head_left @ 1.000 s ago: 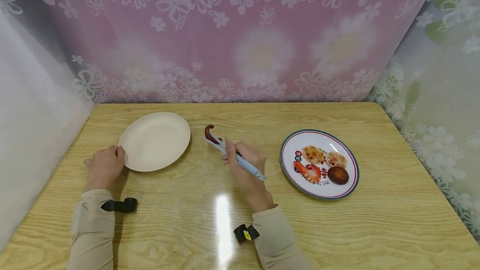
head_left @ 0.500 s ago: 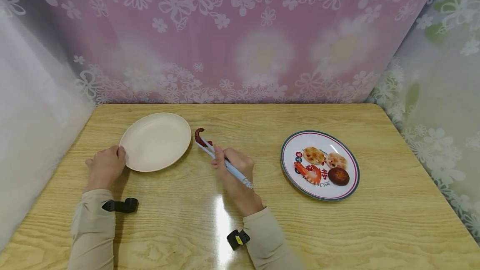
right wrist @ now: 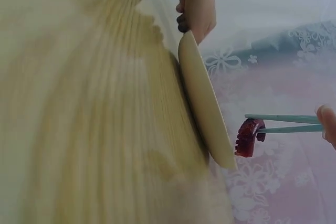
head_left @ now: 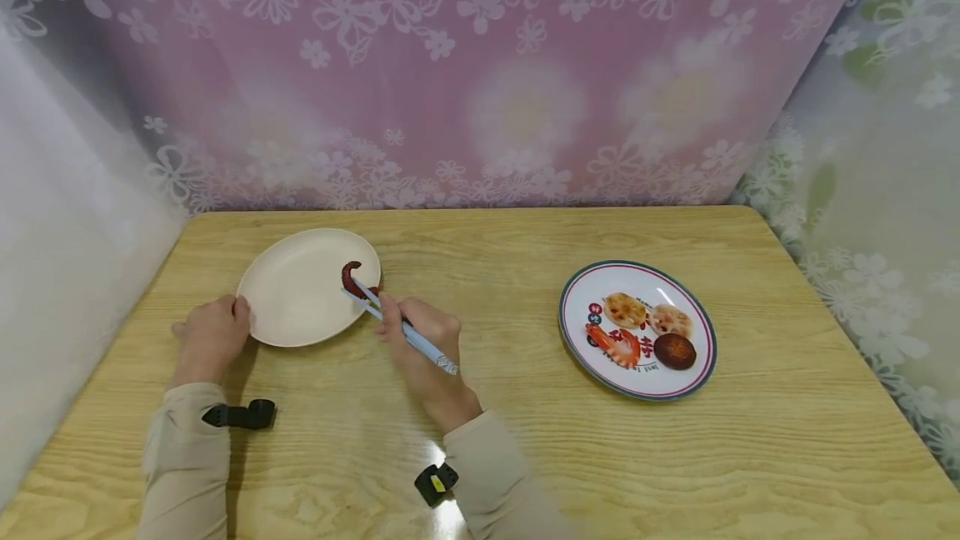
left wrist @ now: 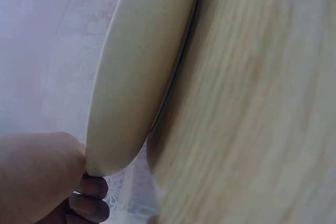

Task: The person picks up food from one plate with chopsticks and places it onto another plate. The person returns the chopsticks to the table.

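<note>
At the left of the head view, my left hand (head_left: 210,332) holds the rim of a cream plate (head_left: 296,290). The left wrist view has the thumb at the edge of the plate (left wrist: 131,87) and curled fingers below it. My right hand (head_left: 427,377) grips light blue chopsticks (head_left: 426,347). Between their tips is a dark red, curled octopus tentacle (head_left: 348,278), over the right part of the cream plate. In the right wrist view, the tentacle (right wrist: 245,139) hangs from the chopsticks (right wrist: 289,118), apart from the plate (right wrist: 205,100).
On the right of the wooden table (head_left: 510,457) stands a white plate (head_left: 577,315) with a dark rim. It carries a shrimp (head_left: 615,346), a brown mushroom cap (head_left: 675,351) and two lotus root slices (head_left: 625,310). A pink floral curtain (head_left: 450,90) hangs behind the table.
My right hand has moved left with the chopsticks and tentacle, from the table between the plates to over the cream plate. The left hand has stayed on the rim.
</note>
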The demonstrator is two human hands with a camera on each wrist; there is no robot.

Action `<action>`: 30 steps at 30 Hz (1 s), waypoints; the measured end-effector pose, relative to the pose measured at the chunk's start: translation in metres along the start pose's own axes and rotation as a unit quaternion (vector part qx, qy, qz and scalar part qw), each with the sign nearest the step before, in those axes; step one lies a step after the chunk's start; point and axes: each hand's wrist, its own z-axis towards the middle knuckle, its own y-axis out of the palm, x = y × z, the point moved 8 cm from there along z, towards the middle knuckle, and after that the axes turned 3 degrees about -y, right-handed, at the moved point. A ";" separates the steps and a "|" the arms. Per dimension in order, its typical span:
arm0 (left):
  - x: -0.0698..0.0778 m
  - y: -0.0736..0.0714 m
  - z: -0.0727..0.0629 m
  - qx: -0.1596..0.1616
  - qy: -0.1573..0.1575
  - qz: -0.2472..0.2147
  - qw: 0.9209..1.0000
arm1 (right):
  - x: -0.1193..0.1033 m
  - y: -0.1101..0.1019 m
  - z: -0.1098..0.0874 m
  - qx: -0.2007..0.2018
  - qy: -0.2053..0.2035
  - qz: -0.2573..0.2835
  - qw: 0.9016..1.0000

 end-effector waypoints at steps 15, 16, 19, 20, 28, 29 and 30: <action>-0.002 0.004 0.002 -0.003 -0.003 0.000 1.000 | -0.003 0.051 -0.017 0.035 0.164 0.103 0.980; -0.003 0.004 0.002 -0.003 -0.004 0.000 1.000 | -0.005 0.052 -0.018 0.040 0.175 0.108 0.978; -0.003 0.003 0.002 -0.004 -0.006 -0.001 1.000 | -0.009 0.057 -0.021 0.051 0.194 0.121 0.972; -0.003 0.003 0.002 -0.004 -0.007 -0.001 1.000 | -0.010 0.059 -0.023 0.054 0.198 0.126 0.970; 0.000 0.001 0.001 0.015 0.005 -0.006 1.000 | -0.011 0.074 -0.050 0.062 0.219 0.156 0.961; 0.000 0.001 0.001 0.018 0.006 -0.006 1.000 | -0.013 0.076 -0.051 0.062 0.214 0.160 0.962; 0.001 0.001 0.001 0.022 0.008 -0.007 1.000 | -0.014 0.077 -0.051 0.060 0.209 0.165 0.962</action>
